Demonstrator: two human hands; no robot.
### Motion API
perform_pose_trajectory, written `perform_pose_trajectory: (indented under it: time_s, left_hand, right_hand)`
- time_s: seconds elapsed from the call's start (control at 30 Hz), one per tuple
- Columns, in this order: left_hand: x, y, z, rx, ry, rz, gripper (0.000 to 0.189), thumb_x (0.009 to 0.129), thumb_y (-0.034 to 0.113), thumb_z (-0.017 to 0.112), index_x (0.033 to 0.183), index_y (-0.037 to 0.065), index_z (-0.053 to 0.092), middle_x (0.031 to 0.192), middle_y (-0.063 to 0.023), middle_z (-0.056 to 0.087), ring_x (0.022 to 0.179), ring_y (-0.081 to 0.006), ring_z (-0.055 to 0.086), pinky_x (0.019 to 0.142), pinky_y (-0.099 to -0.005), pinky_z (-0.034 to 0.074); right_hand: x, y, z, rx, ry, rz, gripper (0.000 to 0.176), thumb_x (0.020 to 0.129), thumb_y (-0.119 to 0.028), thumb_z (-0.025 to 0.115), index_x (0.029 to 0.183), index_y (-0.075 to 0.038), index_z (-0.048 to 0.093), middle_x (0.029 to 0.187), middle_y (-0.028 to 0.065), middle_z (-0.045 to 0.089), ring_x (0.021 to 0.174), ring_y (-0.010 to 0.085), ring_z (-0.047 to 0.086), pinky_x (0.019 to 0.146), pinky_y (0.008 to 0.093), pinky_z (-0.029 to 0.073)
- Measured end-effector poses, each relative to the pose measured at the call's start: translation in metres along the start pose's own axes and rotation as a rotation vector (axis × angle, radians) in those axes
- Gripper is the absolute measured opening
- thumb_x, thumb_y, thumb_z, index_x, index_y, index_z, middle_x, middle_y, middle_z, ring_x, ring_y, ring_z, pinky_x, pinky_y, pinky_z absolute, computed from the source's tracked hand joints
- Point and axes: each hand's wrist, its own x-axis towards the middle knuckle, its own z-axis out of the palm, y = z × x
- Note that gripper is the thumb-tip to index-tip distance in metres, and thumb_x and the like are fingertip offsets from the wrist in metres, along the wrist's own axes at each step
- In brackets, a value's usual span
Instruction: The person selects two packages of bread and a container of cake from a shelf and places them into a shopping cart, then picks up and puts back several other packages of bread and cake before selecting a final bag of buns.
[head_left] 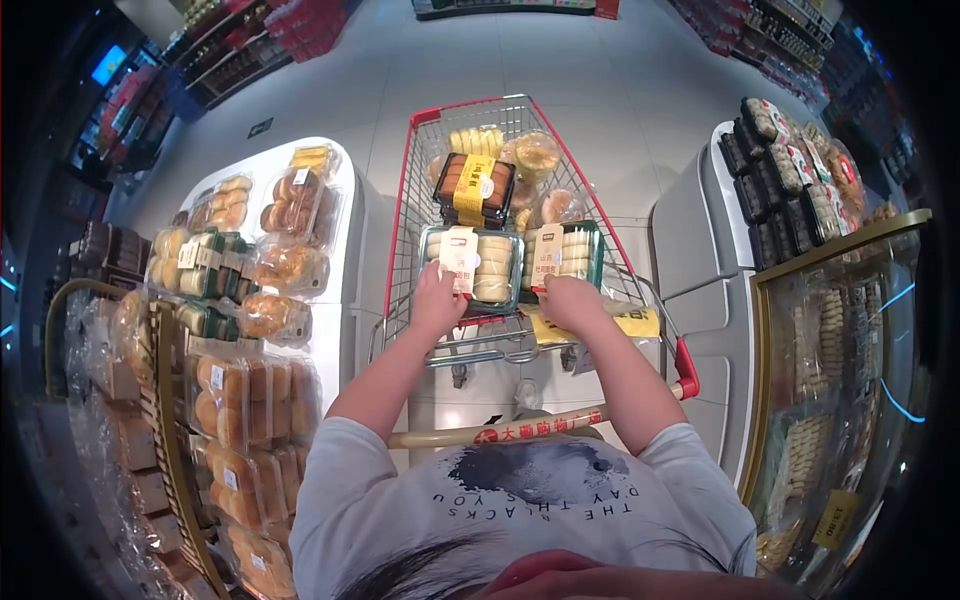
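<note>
Both my arms reach over the handle of a shopping cart point(603, 205) with red trim. My left hand point(437, 303) grips the near edge of a clear plastic bread box point(493, 265) with a cream label and pale rolls inside. Close beside it, my right hand point(574, 303) is closed on the near edge of a similar bread box point(575, 252) with green sides. Behind these boxes lies a dark tray of brown cakes point(478, 187) with a yellow band. Bagged round breads point(537, 153) and a pack of yellow pastries point(476, 140) fill the cart's far end.
A white display stand point(345, 190) with packaged breads rises on the left. To the right is another stand point(690, 240) carrying black trays of baked goods point(775, 140). The cart handle point(520, 428) crosses before my body. Shelves line the far aisle.
</note>
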Motion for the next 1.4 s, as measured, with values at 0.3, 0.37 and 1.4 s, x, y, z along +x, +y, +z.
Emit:
perform_pose_trajectory:
  time_s: [0.3,0.37,1.4]
  left_hand:
    - [0.075,-0.007,0.007,0.044,-0.003,-0.024,0.032,0.066,0.011,0.062,0.094,-0.002,0.054,0.120,-0.0250,0.040,0.112,-0.0398,0.039,0.093,-0.0448,0.036]
    - [0.088,-0.014,0.010,0.031,-0.022,-0.025,0.035,0.066,0.012,0.063,0.096,-0.003,0.054,0.120,-0.0253,0.040,0.114,-0.0396,0.038,0.094,-0.0439,0.035]
    - [0.292,-0.093,0.027,0.009,-0.143,-0.129,0.046,0.065,0.016,0.062,0.106,-0.004,0.051,0.120,-0.0242,0.038,0.114,-0.0373,0.036,0.095,-0.0426,0.034]
  right_hand:
    - [0.073,0.016,-0.040,0.005,0.029,-0.002,0.024,0.075,-0.013,0.048,0.091,-0.004,0.063,0.092,0.0147,0.064,0.088,0.0287,0.061,0.075,0.0381,0.048]
    - [0.092,0.019,-0.041,0.014,0.021,0.009,0.024,0.076,-0.013,0.048,0.092,-0.004,0.062,0.092,0.0148,0.063,0.089,0.0288,0.061,0.076,0.0382,0.048]
    - [0.311,0.038,-0.149,-0.039,0.038,0.131,0.029,0.077,-0.023,0.054,0.098,-0.003,0.058,0.093,0.0161,0.062,0.089,0.0298,0.060,0.076,0.0398,0.048]
